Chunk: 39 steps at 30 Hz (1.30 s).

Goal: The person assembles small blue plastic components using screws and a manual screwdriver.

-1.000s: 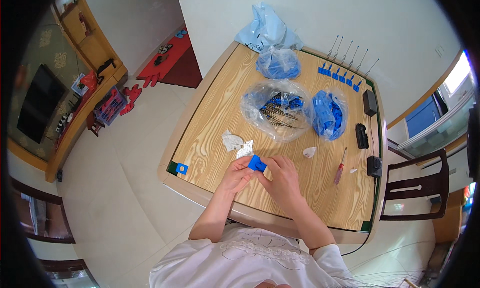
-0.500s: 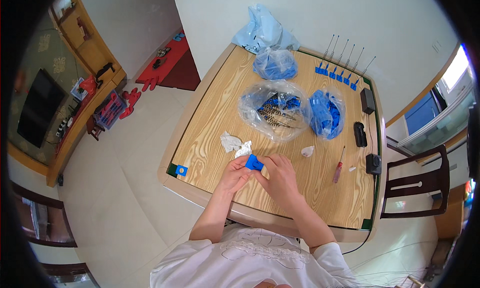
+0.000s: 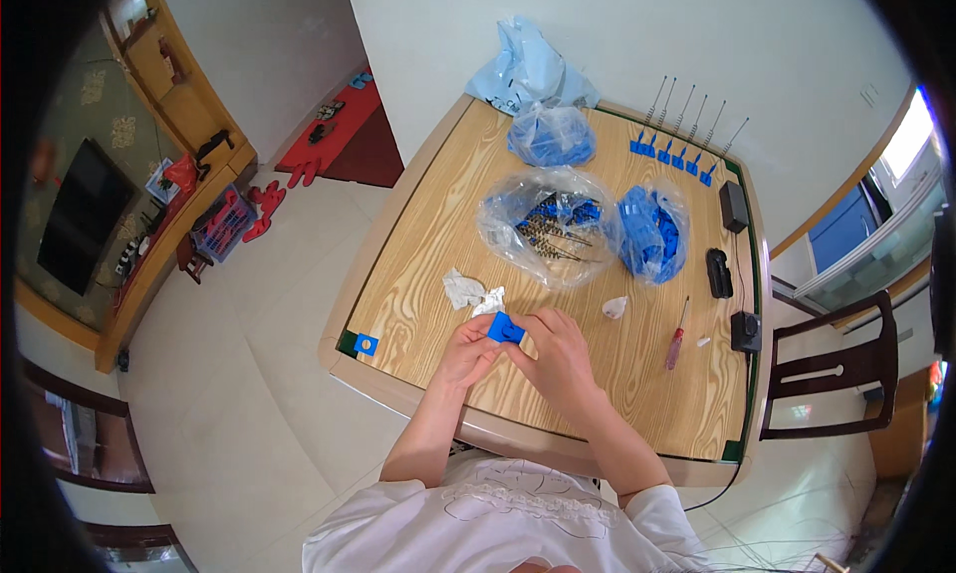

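Above the near part of the wooden table (image 3: pixel 428 324), my two hands hold a small blue plastic piece (image 3: pixel 504 328) between them. My left hand (image 3: pixel 467 354) grips its left side with bent fingers. From the right, the fingers of my right hand (image 3: pixel 554 350) press on the same piece and hide part of it. Just beyond my left hand lie crumpled white tissues (image 3: pixel 463 289). An open clear bag (image 3: pixel 548 225) farther off contains dark springs and blue pieces. To its right stands a bag of blue parts (image 3: pixel 652 234).
Several blue bases with upright springs (image 3: pixel 679 160) line the far right edge. A red-handled screwdriver (image 3: pixel 676 346), a black case (image 3: pixel 718 273) and black boxes (image 3: pixel 734 207) lie on the right. A blue square piece (image 3: pixel 365 345) sits at the left corner. A dark chair (image 3: pixel 836 367) stands at right.
The whole view has shifted slightly. Both hands stay around the blue piece, which appears turned a little; nothing has been let go.
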Available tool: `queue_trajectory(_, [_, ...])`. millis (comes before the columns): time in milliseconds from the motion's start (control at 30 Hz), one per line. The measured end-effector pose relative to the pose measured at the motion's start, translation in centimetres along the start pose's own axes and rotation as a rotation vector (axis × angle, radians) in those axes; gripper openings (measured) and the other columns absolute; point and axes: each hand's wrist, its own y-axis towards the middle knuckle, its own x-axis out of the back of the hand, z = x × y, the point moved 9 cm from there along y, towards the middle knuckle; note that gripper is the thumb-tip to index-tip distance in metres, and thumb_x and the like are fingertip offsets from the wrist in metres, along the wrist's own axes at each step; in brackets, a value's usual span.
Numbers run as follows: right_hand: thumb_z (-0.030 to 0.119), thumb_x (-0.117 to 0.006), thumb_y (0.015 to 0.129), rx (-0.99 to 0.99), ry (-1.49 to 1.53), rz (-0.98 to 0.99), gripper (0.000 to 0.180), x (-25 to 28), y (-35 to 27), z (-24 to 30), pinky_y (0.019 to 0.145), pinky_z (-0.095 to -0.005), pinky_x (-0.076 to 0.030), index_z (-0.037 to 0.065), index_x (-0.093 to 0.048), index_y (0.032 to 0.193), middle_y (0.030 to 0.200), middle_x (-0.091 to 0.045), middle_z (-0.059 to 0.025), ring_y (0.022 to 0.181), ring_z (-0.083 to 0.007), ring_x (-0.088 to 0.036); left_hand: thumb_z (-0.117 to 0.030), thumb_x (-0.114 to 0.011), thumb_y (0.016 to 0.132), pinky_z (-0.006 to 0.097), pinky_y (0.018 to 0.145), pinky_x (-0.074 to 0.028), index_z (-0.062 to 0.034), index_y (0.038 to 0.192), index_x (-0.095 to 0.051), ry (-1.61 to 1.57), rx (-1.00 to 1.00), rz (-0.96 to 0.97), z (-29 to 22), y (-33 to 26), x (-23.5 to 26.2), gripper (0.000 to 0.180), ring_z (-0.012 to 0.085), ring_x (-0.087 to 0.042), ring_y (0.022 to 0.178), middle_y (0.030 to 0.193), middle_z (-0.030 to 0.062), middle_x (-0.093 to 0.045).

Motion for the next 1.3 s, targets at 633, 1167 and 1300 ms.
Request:
queue_trajectory(633, [0.016, -0.074, 0.070, 0.079, -0.112, -0.074, 0.035, 1.3, -0.7, 2.4, 0.093, -0.0455, -0.041, 0.007, -0.062, 0.102, 0.093, -0.057, -0.0082, 0.087, -0.0280, -0.057, 0.004, -0.063, 0.077, 0.030, 0.083, -0.050, 0.0038, 0.107, -0.059, 0.033, -0.013, 0.063, -0.6, 0.3, -1.4, 0.030, 0.0180, -0.062, 0.091, 0.100, 0.0107, -0.064])
queue_trajectory(1167, [0.016, -0.070, 0.072, 0.080, -0.045, -0.025, 0.035, 0.6, -0.3, 1.5, 0.093, -0.0462, -0.039, 0.006, -0.059, 0.104, 0.094, -0.056, -0.0082, 0.090, -0.0281, -0.055, 0.000, -0.062, 0.081, 0.029, 0.081, -0.050, 0.0028, 0.109, -0.058, 0.085, -0.021, 0.046, -0.9, 0.4, -1.1, 0.029, 0.0170, -0.062, 0.091, 0.101, 0.0100, -0.064])
queue_trajectory(1300, [0.016, -0.069, 0.073, 0.071, -0.044, -0.025, 0.034, 0.5, -0.3, 1.4, 0.093, -0.0466, -0.039, 0.006, -0.060, 0.104, 0.094, -0.056, -0.0084, 0.090, -0.0281, -0.055, -0.001, -0.062, 0.082, 0.029, 0.081, -0.050, 0.0029, 0.109, -0.058, 0.066, -0.014, 0.006, -0.9, 0.5, -0.9, 0.028, 0.0163, -0.062, 0.090, 0.100, 0.0096, -0.064])
